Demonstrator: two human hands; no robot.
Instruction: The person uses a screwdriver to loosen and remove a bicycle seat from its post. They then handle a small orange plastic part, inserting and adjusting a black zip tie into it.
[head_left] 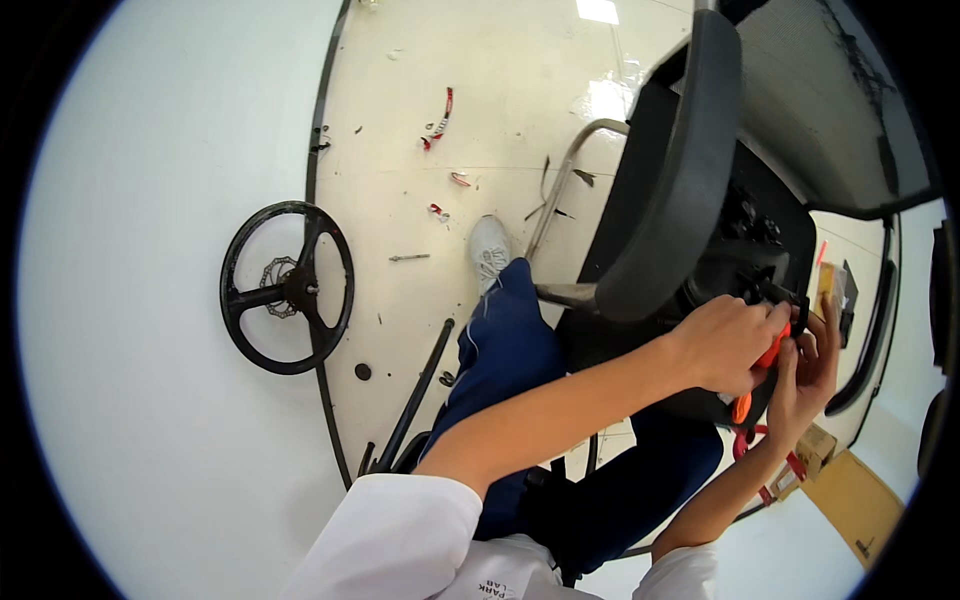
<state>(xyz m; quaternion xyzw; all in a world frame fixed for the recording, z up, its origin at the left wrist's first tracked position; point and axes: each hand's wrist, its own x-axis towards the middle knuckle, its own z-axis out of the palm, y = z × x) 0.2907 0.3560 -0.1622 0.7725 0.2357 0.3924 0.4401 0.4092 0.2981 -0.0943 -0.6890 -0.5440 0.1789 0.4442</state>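
Observation:
My left hand (725,345) is closed around a small orange-red piece (775,347) over the front of a black chair seat. Its fingers cover most of the piece, so its kind cannot be told. My right hand (806,378) faces it from the right, thumb near the orange-red piece and fingers curled at a black part (798,300). An orange end (741,408) sticks out below my left hand. Behind the hands, several black parts (745,220) rest on the seat of the chair (652,140).
The chair's black armrest (680,190) rises left of my hands. A black spoked wheel (287,287) with a metal disc leans by the white wall at left. Red scraps (437,120) and a metal rod (409,257) lie on the floor. Cardboard boxes (845,500) stand at lower right.

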